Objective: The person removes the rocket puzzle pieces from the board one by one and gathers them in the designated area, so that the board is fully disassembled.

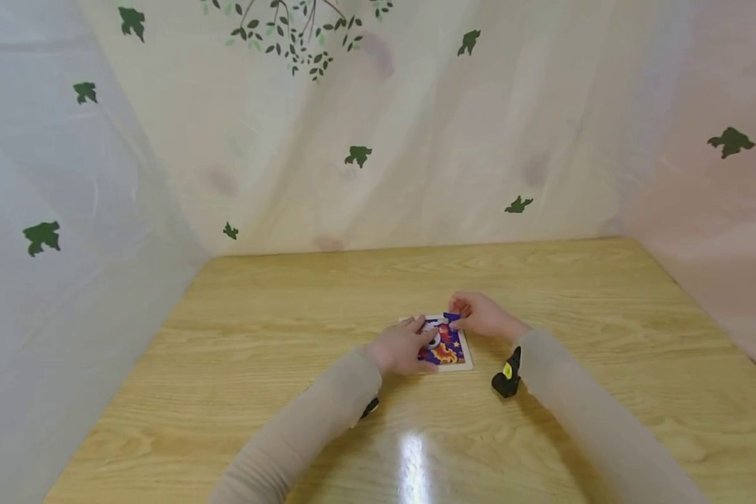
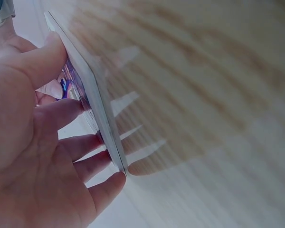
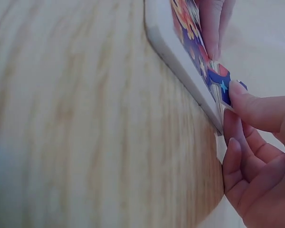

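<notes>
One puzzle board (image 3: 164, 38) lies on the counter (image 1: 290, 301). The left hand (image 1: 406, 348) rests across it, fingers spread, hiding the picture's left part. The right hand's (image 1: 486, 316) fingers pinch one puzzle piece (image 3: 224, 88) at the board's far right corner, the thumb covering some of it. The seated pieces cannot be counted.

Wood-grain table (image 1: 277, 315) is spreading under the fingers (image 2: 107, 192); glare (image 1: 414, 465) is shining nearside of them; leaf-print sheeting (image 1: 428, 140) is hanging beyond and both sides.
</notes>
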The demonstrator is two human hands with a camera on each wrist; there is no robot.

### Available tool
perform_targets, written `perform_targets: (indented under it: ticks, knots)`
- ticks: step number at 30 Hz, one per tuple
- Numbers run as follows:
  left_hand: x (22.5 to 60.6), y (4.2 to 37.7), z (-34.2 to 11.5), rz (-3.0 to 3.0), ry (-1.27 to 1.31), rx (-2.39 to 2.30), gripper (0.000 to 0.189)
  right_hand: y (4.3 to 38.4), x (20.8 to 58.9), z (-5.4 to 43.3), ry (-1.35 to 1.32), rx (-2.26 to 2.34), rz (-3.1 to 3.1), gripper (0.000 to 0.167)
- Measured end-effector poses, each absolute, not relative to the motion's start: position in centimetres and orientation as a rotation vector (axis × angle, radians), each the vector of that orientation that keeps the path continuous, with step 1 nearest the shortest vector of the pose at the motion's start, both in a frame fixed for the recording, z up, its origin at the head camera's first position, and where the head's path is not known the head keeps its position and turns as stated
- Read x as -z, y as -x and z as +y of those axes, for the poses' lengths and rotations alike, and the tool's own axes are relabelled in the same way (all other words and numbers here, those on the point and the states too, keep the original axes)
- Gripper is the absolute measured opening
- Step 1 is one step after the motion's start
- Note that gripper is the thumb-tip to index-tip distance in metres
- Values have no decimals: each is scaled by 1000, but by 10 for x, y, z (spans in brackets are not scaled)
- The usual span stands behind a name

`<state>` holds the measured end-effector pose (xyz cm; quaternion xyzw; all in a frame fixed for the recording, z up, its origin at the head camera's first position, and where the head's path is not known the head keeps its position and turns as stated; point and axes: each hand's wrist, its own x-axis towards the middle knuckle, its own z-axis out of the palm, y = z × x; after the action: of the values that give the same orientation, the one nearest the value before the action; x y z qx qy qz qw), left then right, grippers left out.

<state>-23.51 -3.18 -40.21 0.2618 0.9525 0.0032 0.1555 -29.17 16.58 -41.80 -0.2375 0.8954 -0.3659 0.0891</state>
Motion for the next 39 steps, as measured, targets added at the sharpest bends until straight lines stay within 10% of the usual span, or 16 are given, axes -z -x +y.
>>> perform_targets:
  ticks: [39]
  knots:
    - [402, 235, -33, 2697, -735, -44, 72, 290, 409, 297, 445, 1032, 2796, 33]
